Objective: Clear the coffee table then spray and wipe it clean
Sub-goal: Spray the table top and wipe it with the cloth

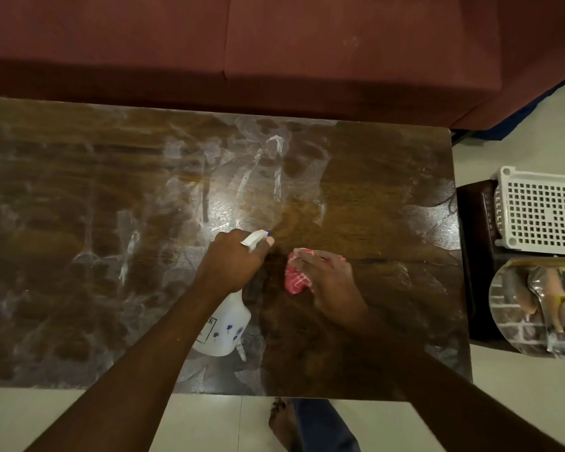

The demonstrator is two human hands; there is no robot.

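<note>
The left hand (pixel 234 261) grips the neck of a white spray bottle (pixel 224 331), fingers curled round the trigger. The nozzle points toward 1 o'clock and the body slants back toward 7 o'clock, low over the worktop (pixel 79 223). Just beside it at 3 o'clock, the right hand (pixel 330 282) lies on a red-and-white checked cloth (pixel 294 278), fingers fairly straight and pressing it flat on the wood. Both sit a little toward 5 o'clock from the worktop's centre. White streaks and smears cover the surface from 9 to 12 o'clock. A dark red sofa (pixel 274 44) runs along 12 o'clock. Off the worktop at 3 o'clock a white basket (pixel 542 213) sits, with a plate (pixel 509 324) holding a spoon (pixel 538 288) at 4 o'clock. A bare foot (pixel 282 422) shows at 6 o'clock.
</note>
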